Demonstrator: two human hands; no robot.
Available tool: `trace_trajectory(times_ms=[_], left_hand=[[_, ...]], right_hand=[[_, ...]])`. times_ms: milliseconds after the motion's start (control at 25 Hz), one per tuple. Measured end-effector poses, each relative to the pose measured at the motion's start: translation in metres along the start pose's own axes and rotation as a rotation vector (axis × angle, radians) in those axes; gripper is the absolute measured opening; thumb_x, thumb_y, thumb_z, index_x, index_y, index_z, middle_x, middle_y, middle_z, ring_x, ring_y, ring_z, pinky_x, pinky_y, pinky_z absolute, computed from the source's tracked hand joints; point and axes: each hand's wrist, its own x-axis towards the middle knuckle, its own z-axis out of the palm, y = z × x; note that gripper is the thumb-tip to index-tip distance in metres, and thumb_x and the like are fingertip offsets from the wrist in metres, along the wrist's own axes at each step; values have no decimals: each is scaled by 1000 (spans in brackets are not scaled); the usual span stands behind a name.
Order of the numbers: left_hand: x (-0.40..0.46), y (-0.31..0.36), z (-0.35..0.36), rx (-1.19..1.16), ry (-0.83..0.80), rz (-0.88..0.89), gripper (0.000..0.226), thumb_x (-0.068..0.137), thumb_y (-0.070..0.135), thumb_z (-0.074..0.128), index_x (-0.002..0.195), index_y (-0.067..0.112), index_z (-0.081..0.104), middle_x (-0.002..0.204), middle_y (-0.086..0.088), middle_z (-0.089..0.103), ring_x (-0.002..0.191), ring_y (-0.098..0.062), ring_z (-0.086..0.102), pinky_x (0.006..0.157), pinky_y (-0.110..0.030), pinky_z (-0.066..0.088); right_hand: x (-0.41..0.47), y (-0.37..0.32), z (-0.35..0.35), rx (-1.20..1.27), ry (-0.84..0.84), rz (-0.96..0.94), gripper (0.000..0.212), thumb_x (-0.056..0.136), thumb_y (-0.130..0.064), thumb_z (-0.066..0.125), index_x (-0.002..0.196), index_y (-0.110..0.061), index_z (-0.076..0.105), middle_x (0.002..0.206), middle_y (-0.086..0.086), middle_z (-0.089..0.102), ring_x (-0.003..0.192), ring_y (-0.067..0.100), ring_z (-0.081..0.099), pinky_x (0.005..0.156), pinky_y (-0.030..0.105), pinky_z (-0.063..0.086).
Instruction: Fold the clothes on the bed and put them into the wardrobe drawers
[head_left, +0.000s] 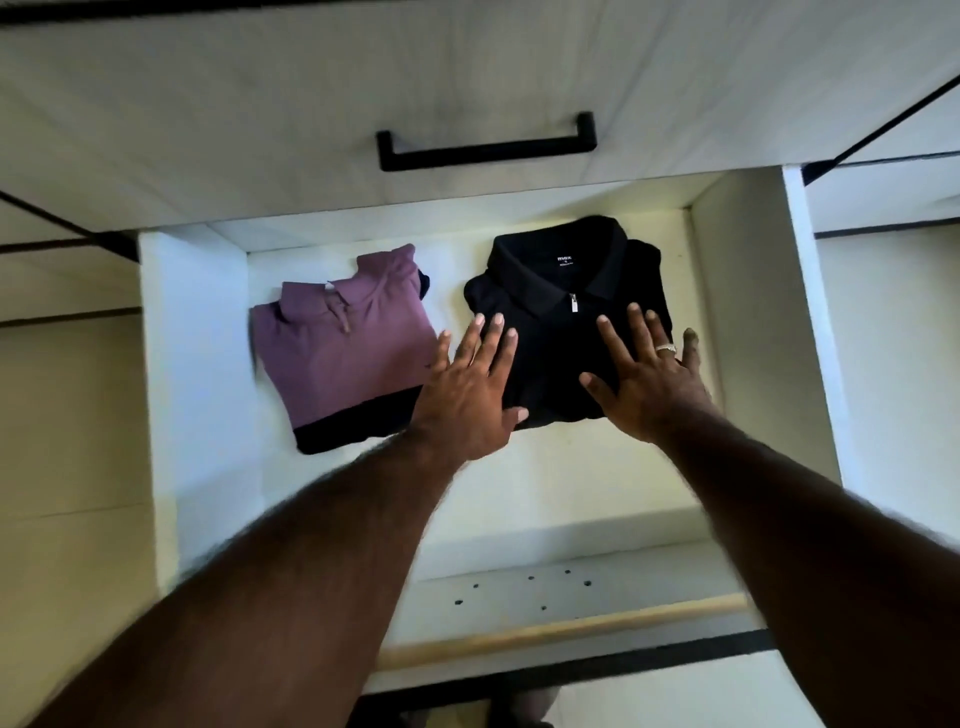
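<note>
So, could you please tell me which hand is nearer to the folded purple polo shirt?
Left. The left hand lies at the purple polo shirt's right edge; the right hand rests across the black shirt.

In the drawer (737, 291): we find two folded shirts side by side, apart.
Left: the smaller shirt (343, 358), near the left wall.
Right: the zip-collar shirt (566, 291), close to the right wall.
On the zip-collar shirt: our left hand (467, 400) and right hand (644, 384), fingers spread flat.
Above the drawer: a shut drawer front with its handle (485, 143).

Silver ring (666, 347); pale walls (67, 405) beside the wardrobe.
</note>
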Motion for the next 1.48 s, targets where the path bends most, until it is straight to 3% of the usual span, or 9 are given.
trace_trajectory(times_ms=[160, 440, 600, 720, 840, 920, 1120, 1320, 1480], left_hand=[[-97, -19, -17, -89, 8, -16, 87, 102, 72, 26, 168, 15, 17, 175, -13, 14, 162, -33, 10, 128, -58, 13], [-256, -2, -29, -226, -131, -202, 97, 94, 85, -1, 169, 23, 3, 174, -1, -7, 162, -23, -6, 130, -57, 7], [-305, 36, -13, -247, -139, -216, 105, 92, 90, 9, 168, 18, 6, 174, -2, -2, 162, -22, -1, 130, -59, 8], [-333, 60, 9, -180, -200, -150, 100, 96, 84, 3, 168, 15, 9, 175, -6, 7, 162, -24, 2, 129, -62, 9], [-337, 68, 19, -216, -203, -254, 82, 106, 61, -3, 165, 12, 26, 171, -9, 28, 160, -29, 17, 125, -66, 18], [-333, 67, 26, -224, -182, -269, 82, 106, 59, -6, 165, 13, 27, 172, -8, 26, 161, -30, 18, 125, -66, 17], [-315, 49, 28, -196, -125, -235, 81, 106, 61, -4, 166, 15, 24, 174, -7, 20, 162, -31, 11, 126, -67, 13], [-273, 22, 11, -182, -81, -240, 83, 99, 66, -13, 168, 21, -3, 176, -1, -9, 162, -25, -14, 128, -59, -5], [-230, -4, -12, -196, -61, -252, 81, 99, 64, -8, 168, 23, -5, 176, 2, -12, 161, -22, -16, 128, -57, -5]], right_hand=[[-83, -21, -10, 88, 122, -37, 83, 103, -71, 26, 167, -28, -4, 176, 11, -1, 162, 30, 5, 128, 60, 7], [-215, -21, -10, 125, -108, -169, 90, 96, -81, 10, 166, -26, 20, 176, 5, 7, 162, 25, 10, 128, 52, 17], [-258, -15, 1, 179, -237, -309, 93, 91, -89, 26, 162, -29, 35, 175, -1, 12, 161, 20, 12, 128, 49, 19], [-289, 3, 25, 85, -316, -431, 98, 86, -93, 23, 163, -33, 28, 175, -1, 12, 161, 23, 15, 128, 46, 17], [-291, 11, 43, 97, -245, -367, 68, 100, -71, 17, 161, -40, 25, 175, -2, 13, 161, 25, 17, 126, 47, 17], [-283, 10, 55, 111, -224, -340, 54, 109, -55, 24, 161, -44, 23, 175, -3, 15, 160, 24, 18, 125, 50, 17], [-262, 9, 58, 74, -144, -354, 56, 109, -51, 26, 164, -47, 18, 173, -6, 23, 159, 22, 21, 122, 50, 20], [-213, 3, 25, 89, -129, -348, 55, 110, -47, 34, 163, -46, 21, 172, -6, 26, 158, 22, 23, 122, 50, 19], [-169, 1, -5, 93, -115, -355, 53, 110, -46, 34, 163, -45, 22, 170, -4, 29, 157, 25, 24, 123, 54, 18]])
